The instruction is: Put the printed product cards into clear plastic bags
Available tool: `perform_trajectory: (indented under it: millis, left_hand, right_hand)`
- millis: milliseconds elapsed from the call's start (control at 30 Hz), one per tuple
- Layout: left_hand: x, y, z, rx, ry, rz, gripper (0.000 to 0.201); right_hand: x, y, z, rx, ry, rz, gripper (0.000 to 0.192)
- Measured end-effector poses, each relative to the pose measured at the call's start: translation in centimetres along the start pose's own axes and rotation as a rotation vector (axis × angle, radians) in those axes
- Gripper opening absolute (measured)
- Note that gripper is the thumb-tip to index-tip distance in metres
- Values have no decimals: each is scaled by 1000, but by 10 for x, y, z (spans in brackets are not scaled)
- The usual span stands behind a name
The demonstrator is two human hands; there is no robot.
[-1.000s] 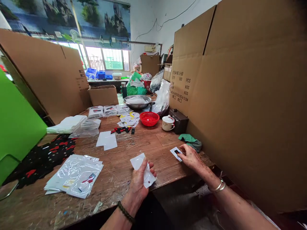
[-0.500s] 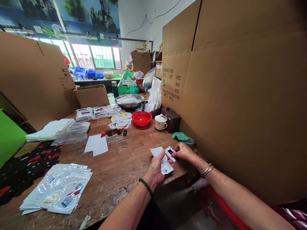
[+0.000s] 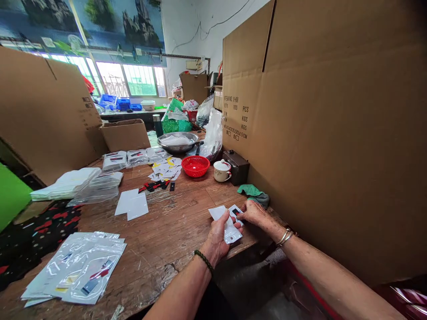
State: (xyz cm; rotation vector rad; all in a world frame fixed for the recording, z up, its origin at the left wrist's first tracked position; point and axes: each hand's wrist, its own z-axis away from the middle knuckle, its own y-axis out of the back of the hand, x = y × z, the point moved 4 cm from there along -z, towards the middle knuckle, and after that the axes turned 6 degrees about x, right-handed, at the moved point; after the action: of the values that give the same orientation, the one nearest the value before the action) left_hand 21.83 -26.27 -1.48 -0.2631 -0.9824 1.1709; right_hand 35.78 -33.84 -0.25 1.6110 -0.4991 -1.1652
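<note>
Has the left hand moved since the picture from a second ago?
Yes. The left hand has moved rightward: in the view, it was left of the lidded mug and is now almost directly below it.

wrinkled plastic bag [image 3: 231, 233], scuffed wooden table [image 3: 160, 238]

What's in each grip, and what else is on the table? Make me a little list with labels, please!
Left grip: holds a white bag
Right grip: touching a card with a dark piece on it
Cloth: green, just past the right grip
Cup: lid on, right of the red basket
Front left: stack of bags
</note>
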Motion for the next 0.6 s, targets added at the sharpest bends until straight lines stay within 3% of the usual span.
perform_trajectory:
  millis: [200,433,533,600]
  left_hand:
    - [0,1,-1,54,-7,-19,23]
    - [-2,1,-2,50,-16,-10,20]
    - [-1,2,-1,25,-24,7,21]
    - [4,5,3,29,-45,46,17]
  right_hand:
    - [3,-6,-2,-65,-13,-50,17]
    - [2,-6,0,71,-54,-84,21]
    - [1,-7,1,70,-80,-160,30]
    - [0,-8,3,46,-81,-232,25]
